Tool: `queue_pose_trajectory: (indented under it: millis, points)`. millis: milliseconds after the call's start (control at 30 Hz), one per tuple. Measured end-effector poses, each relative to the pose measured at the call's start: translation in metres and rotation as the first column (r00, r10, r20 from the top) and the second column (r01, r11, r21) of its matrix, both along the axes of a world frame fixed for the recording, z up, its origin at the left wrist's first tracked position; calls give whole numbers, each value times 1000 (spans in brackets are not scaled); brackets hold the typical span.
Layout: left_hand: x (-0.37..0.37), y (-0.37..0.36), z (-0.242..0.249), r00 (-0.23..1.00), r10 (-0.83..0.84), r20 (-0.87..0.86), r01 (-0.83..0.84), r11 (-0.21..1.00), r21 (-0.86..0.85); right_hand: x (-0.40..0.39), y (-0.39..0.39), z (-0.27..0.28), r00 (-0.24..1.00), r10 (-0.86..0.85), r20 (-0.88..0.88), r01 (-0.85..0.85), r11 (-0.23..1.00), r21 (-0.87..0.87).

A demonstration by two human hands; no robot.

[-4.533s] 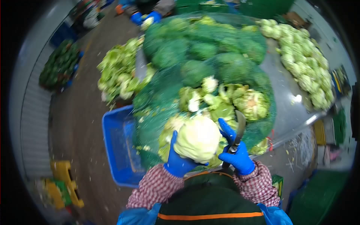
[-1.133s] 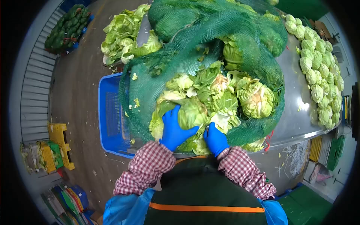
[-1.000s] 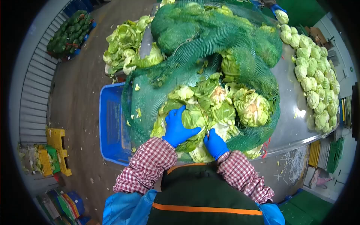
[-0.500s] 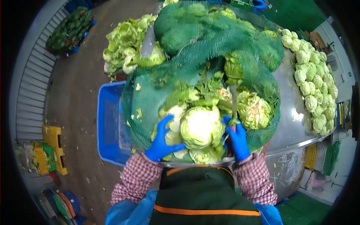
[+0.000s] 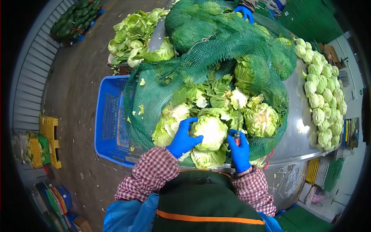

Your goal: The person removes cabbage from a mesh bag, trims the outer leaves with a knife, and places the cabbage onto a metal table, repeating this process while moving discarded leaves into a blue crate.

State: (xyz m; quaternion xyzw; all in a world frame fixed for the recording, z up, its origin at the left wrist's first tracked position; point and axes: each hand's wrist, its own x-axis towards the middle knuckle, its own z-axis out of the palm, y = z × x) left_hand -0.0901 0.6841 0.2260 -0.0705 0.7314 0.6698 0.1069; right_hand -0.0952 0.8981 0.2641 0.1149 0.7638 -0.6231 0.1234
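A pale, trimmed cabbage (image 5: pixel 210 132) sits in front of me on loose leaves. My left hand (image 5: pixel 184 138), in a blue glove, cups its left side with the thumb and fingers bent around it. Just right of the cabbage, my gloved right hand (image 5: pixel 239 151) grips a knife (image 5: pixel 237 138) by its red handle, the blade pointing away from me. Cut outer leaves (image 5: pixel 208 159) lie below the cabbage. Another cabbage (image 5: pixel 261 120) rests to the right of the blade, and one more (image 5: pixel 243 75) is partly inside the green net bag (image 5: pixel 154 87).
A blue crate (image 5: pixel 101 116) stands left of the metal table (image 5: pixel 295 133). Piled leaves (image 5: pixel 135 36) are at the far left, rows of trimmed cabbages (image 5: pixel 322 87) at the right. A co-worker's gloved hand (image 5: pixel 244 13) touches the net at the back.
My left hand has moved right and up, closing against the cabbage's left side. The knife stays in my right hand. A co-worker's hand has come farther into view at the back.
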Motion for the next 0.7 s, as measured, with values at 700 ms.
queue_pose_trajectory:
  millis: [700]
  points:
    - [8, 33, 44, 985, -159, -71, 107, 875, -473, 28, 3, -21, 958, 144, -249, -100, 978, 181]
